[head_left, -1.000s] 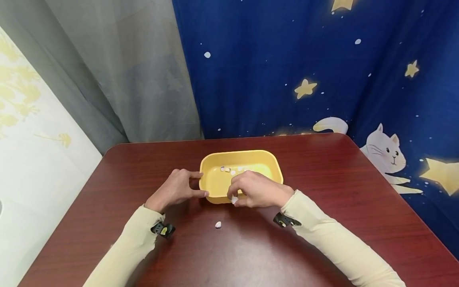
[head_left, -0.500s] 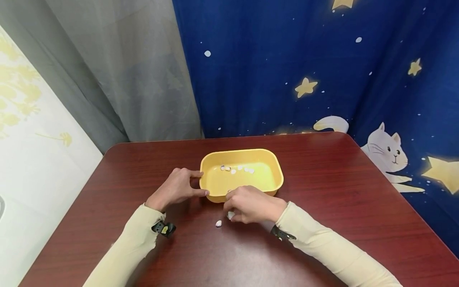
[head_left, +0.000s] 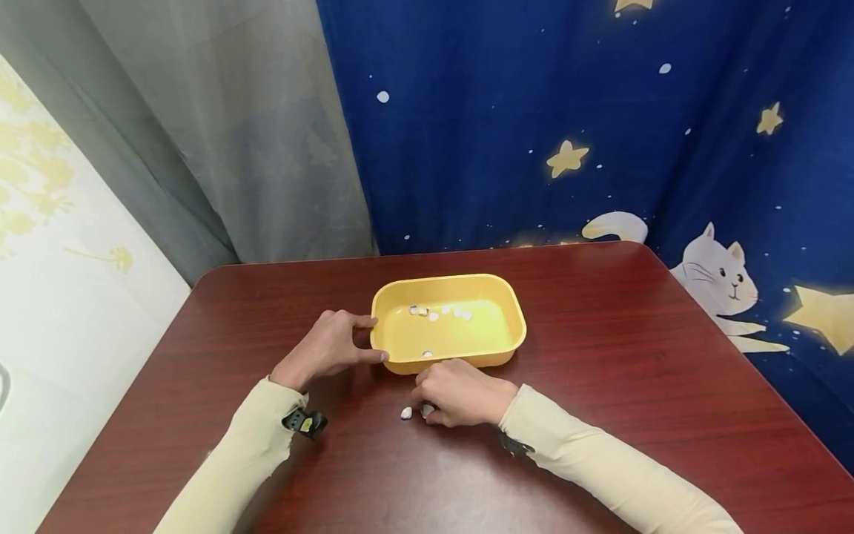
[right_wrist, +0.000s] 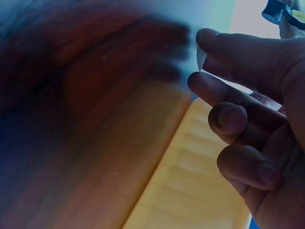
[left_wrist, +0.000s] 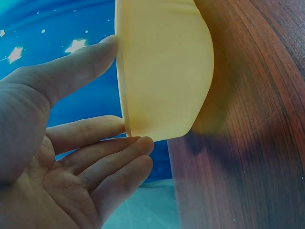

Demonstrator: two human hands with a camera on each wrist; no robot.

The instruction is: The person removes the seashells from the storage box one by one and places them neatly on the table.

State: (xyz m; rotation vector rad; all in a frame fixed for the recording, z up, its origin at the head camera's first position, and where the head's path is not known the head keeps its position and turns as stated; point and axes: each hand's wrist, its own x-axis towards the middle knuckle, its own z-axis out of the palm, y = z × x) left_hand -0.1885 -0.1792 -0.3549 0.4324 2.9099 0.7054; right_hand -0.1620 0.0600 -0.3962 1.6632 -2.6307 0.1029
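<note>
A yellow tray (head_left: 451, 363) stands on the table. My left hand (head_left: 325, 345) touches its left end, the thumb near the front corner and fairly straight fingers farther back. In the left wrist view, the thumb and fingertips meet the rim of the tray (left_wrist: 164, 71). My right hand (head_left: 463, 394) is low over the table before the tray's front wall, pinching a small white pebble-like piece (head_left: 427, 410) between thumb and index finger. Only a sliver of that white piece (right_wrist: 201, 58) shows in the right wrist view. Another white piece (head_left: 406, 413) lies just left of these fingertips.
Inside the tray, several small white pieces (head_left: 434, 317) lie toward the back, and one white piece (head_left: 428, 354) is by the front wall. The dark red table (head_left: 600, 319) extends on both sides. Behind it hang grey and blue curtains (head_left: 467, 133).
My right hand has moved from above the tray's front rim down toward the table in front, a white piece in its fingers. The left hand has stayed at the tray's left end.
</note>
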